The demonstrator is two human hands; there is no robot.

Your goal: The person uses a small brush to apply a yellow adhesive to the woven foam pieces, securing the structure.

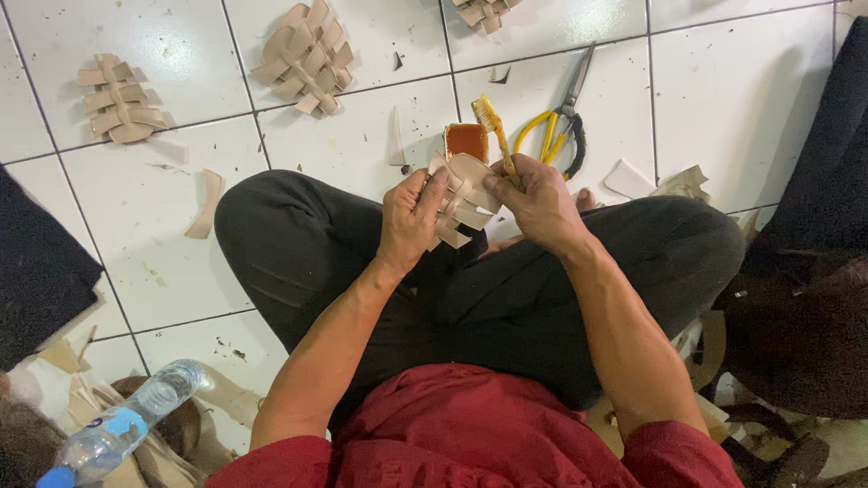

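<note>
Centrally, left hand [411,221] grips woven strap piece [461,199] upright; right hand [533,203] grips brush [495,136], bristles up, beside glue tin [467,142].

The lower part of the woven strap piece [459,201] is being covered by the left hand [411,221] and right hand [533,201]. The brush [495,136] handle is being hidden inside the right grip. The small tin [467,141] is being partly masked by the strap piece. A third woven piece [484,11] and the plastic bottle [117,425] are being cut off by the frame edges.
</note>
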